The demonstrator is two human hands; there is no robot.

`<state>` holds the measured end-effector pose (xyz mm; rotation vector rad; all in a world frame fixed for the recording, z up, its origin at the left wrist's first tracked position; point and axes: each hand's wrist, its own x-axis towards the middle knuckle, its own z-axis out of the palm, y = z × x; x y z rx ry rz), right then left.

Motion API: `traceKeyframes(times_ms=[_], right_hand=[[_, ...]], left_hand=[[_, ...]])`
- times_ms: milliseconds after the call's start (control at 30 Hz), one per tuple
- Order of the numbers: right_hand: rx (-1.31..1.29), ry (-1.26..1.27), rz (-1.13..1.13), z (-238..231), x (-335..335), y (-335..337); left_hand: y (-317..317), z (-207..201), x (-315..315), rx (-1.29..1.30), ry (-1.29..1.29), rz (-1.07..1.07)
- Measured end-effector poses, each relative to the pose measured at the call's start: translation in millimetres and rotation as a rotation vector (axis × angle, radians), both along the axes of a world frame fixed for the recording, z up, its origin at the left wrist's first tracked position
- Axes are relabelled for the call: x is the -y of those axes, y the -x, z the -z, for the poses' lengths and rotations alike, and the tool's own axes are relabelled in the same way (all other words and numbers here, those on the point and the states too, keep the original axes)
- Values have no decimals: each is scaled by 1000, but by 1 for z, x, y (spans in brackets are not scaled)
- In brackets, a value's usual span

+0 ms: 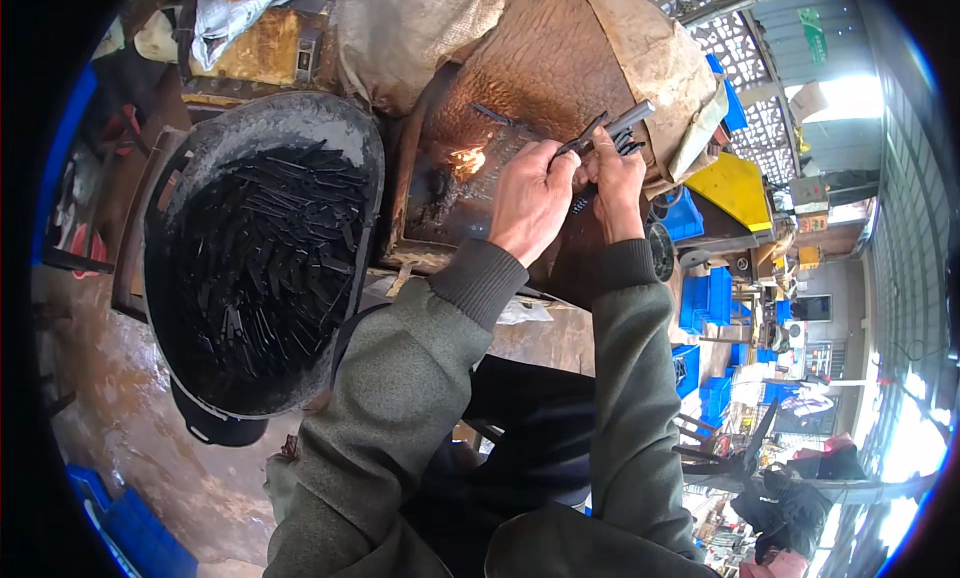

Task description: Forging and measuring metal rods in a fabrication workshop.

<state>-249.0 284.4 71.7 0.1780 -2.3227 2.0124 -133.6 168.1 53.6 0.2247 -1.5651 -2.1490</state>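
Both of my hands are close together above the brown, wet-looking work surface (530,63). The fingers of my left hand (530,200) pinch a thin dark metal strip (582,138) that slants up to the right. Just beside it, my right hand (617,183) is closed around several dark metal pieces (628,143), whose ends stick out past the fingers. A grey rod-shaped piece (637,115) lies across the top of this hand's thumb and fingertips. What each finger presses on is partly hidden. Another thin dark strip (490,112) rests on the surface beyond my left hand.
At my left stands a large black tub (372,193) heaped with dark flat metal pieces (285,238). Stained sacking (410,38) hangs over the far side. Blue crates (708,298) and a yellow panel (735,193) stand to the right. Another person (785,508) is at the lower right.
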Motion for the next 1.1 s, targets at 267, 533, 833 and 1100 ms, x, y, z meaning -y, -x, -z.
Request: traceKeyframes(times_ms=[267,533,833,1100], right_hand=[[-41,30,7,3,5,-2],[-60,19,29,7,3,1],[-52,11,25,7,3,2],[-22,-7,34,4,2,2]], left_hand=[[9,11,1,-8,-4,-51],[15,17,10,64,-60,-30],[23,22,23,164,-98,-72],[29,27,17,165,-90,-83]])
